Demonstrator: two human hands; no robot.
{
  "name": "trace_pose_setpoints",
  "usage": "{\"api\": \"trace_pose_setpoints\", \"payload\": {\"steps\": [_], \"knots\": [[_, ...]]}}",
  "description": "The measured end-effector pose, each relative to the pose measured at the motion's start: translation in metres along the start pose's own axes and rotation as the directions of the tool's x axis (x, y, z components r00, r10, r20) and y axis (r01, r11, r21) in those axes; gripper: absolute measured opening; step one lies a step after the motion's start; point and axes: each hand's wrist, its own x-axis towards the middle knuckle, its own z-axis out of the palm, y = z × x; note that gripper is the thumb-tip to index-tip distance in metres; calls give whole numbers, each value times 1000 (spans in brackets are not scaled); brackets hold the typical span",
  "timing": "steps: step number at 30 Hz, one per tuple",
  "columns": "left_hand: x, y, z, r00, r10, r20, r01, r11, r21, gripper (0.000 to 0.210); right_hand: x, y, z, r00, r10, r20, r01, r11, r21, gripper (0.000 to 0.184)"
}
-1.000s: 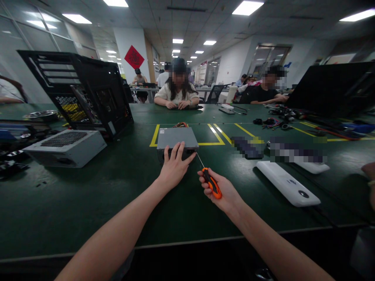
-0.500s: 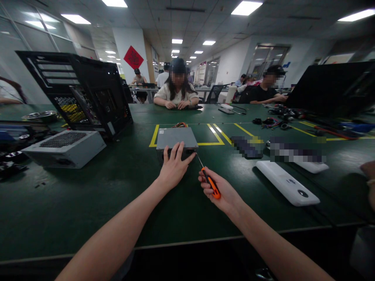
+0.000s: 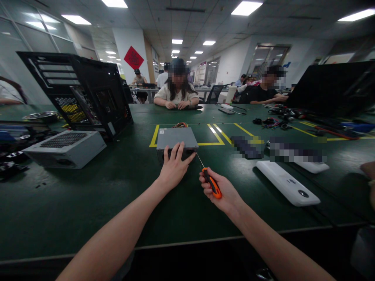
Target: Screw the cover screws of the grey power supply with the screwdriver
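A green bench (image 3: 88,203) is spread with things around a gray power supply (image 3: 177,136). A black computer case (image 3: 102,93) is stood to the power supply's left, farther back; a mesh-topped gray box (image 3: 80,152) is placed left of it. A white device (image 3: 284,181) is laid well to its right. The power supply's top and near side are covered by the left hand (image 3: 174,168), fingers spread. By the right hand (image 3: 224,190), a screwdriver (image 3: 211,182) is grasped, its shaft aimed at the power supply's near right corner; whether contact is made cannot be told.
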Motion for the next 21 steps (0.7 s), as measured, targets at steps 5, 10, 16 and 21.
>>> {"api": "trace_pose_setpoints", "payload": {"steps": [5, 10, 16, 21], "knots": [[0, 0, 0, 1000, 3, 2, -3, 1000, 4, 51, 0, 0, 1, 1000, 13, 15, -13, 1000, 3, 26], [0, 0, 1, 1000, 5, -3, -5, 1000, 13, 50, -1, 0, 1, 1000, 3, 18, -3, 1000, 5, 20], [0, 0, 1, 1000, 9, -3, -9, 1000, 14, 50, -2, -1, 1, 998, 24, 63, -25, 999, 25, 28], [0, 1, 1, 1000, 2, -4, -2, 1000, 17, 51, -3, -2, 0, 994, 33, 101, -38, 998, 53, 29]]}}
